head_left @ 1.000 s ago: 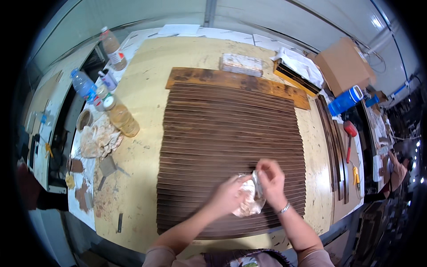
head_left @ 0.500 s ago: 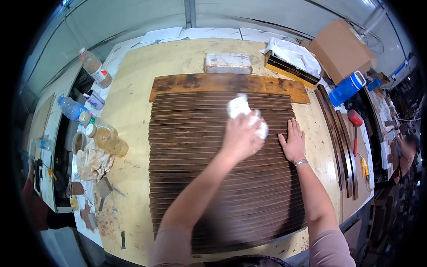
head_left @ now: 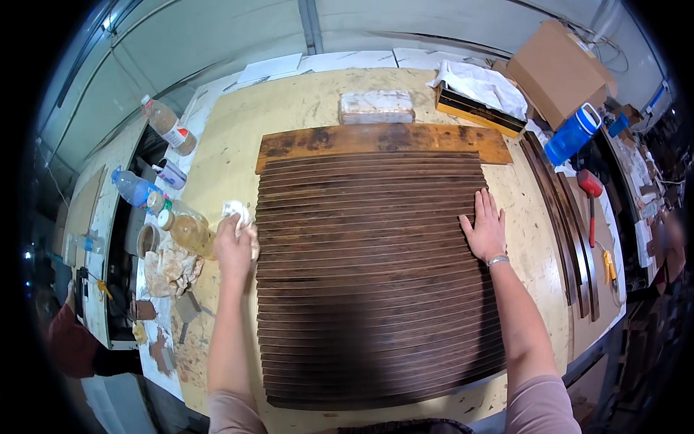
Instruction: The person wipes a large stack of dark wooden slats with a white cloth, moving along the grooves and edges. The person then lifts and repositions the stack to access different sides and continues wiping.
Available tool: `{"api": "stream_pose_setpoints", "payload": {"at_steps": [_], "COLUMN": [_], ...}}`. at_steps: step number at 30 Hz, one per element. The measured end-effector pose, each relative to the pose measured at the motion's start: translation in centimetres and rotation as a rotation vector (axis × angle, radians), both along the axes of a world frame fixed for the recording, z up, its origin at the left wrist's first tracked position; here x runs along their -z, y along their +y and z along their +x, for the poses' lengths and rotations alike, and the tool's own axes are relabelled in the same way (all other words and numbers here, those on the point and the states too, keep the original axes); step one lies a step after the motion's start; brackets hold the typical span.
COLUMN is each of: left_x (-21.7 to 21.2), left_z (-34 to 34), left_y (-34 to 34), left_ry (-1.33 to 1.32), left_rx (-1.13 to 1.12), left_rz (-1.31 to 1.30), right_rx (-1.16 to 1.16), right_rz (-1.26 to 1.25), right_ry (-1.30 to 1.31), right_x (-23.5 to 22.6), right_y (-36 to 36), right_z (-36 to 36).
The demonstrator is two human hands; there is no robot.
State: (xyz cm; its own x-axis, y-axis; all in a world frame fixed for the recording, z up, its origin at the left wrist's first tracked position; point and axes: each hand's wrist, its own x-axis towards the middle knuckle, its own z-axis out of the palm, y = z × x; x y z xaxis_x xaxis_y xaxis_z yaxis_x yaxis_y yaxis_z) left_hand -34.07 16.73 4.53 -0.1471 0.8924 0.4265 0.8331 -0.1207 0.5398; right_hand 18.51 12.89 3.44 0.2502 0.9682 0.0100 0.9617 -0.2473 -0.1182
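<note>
A dark brown ribbed wooden panel lies flat on the pale work table, its ribs running left to right. Along its far edge is a lighter brown board. My left hand is closed around a crumpled white cloth, just beyond the panel's left edge. My right hand, with a bracelet at the wrist, rests flat on the panel's right edge, fingers spread and holding nothing.
Bottles of yellowish liquid and a stained rag stand at left. A wrapped white block sits behind the board. On the right are dark wood strips, a red mallet, a blue jug and a cardboard box.
My left hand has swept left with the cloth, from the panel's upper middle to beyond its left edge. The right hand stays on the right edge. The whole view has shifted slightly.
</note>
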Motion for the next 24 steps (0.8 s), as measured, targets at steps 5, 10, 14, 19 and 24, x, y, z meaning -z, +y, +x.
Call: {"api": "stream_pose_setpoints", "payload": {"at_steps": [5,10,14,19,24], "left_x": [-2.6,-0.1,1.8,1.5,0.8], "left_z": [16.9,14.8,11.3,20.8,13.5], "left_y": [0.2,0.8,1.0,0.8,0.7], "left_ry": [-0.278,0.295,0.297,0.228,0.185], "left_rx": [0.405,0.373,0.296,0.558,0.521], "left_rz": [-0.383,0.079,0.038,0.07,0.016], "right_rx": [-0.003,0.009,0.008,-0.015,0.002], "right_rz": [-0.006,-0.009,0.007,0.012,0.005], "right_ry": [0.011,-0.008,0.01,-0.017,-0.006], "right_x": [-0.2,0.1,0.1,-0.2,-0.3], "right_y": [0.1,-0.1,-0.4,0.2,-0.1], "right_z": [0.0,0.6,0.2,-0.2,0.4]}}
